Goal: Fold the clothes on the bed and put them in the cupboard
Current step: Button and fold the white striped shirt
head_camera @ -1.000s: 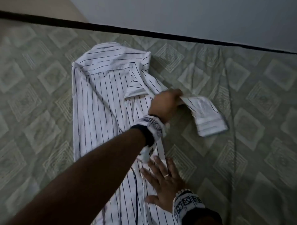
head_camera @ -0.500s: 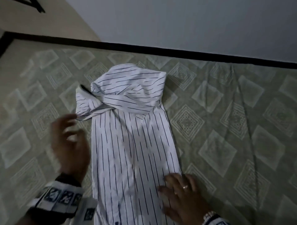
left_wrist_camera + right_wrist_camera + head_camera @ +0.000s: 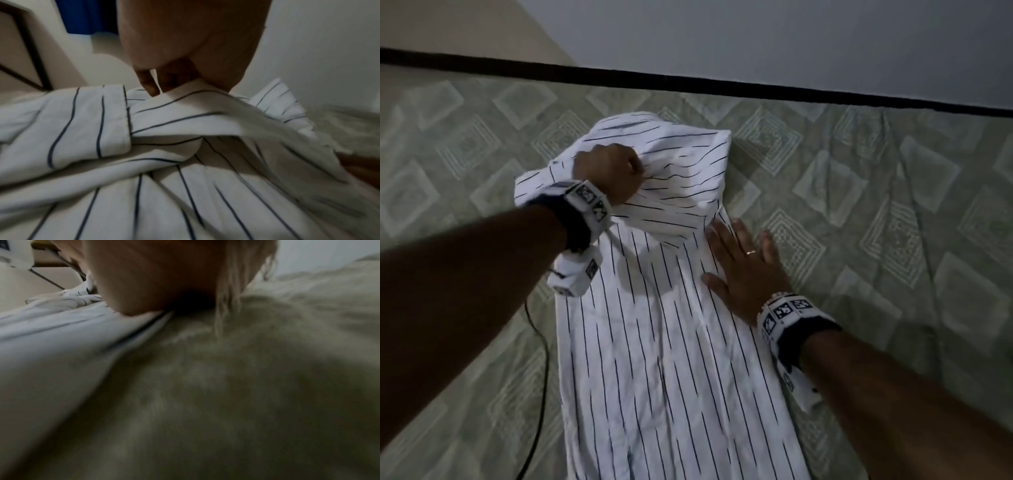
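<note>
A white shirt with dark pinstripes (image 3: 654, 342) lies lengthwise on the bed (image 3: 876, 240), its sleeves folded across the top. My left hand (image 3: 613, 174) grips a bunch of the folded sleeve fabric near the shirt's upper left; in the left wrist view the fingers (image 3: 152, 84) pinch the striped cloth (image 3: 185, 129) beside a cuff (image 3: 88, 123). My right hand (image 3: 743, 270) lies flat with straight fingers on the shirt's right edge, partly on the bedsheet. The right wrist view shows the palm (image 3: 160, 280) pressing where the shirt (image 3: 51, 331) meets the sheet.
The green patterned bedsheet (image 3: 465, 164) spreads to both sides of the shirt. A dark bed edge (image 3: 791, 92) and a pale wall (image 3: 756, 41) lie beyond it. A thin black cable (image 3: 544, 359) trails on the sheet at the shirt's left.
My left hand has come from the shirt's left side onto its top and taken hold of the folded sleeve cloth. My right hand has slid up along the right edge.
</note>
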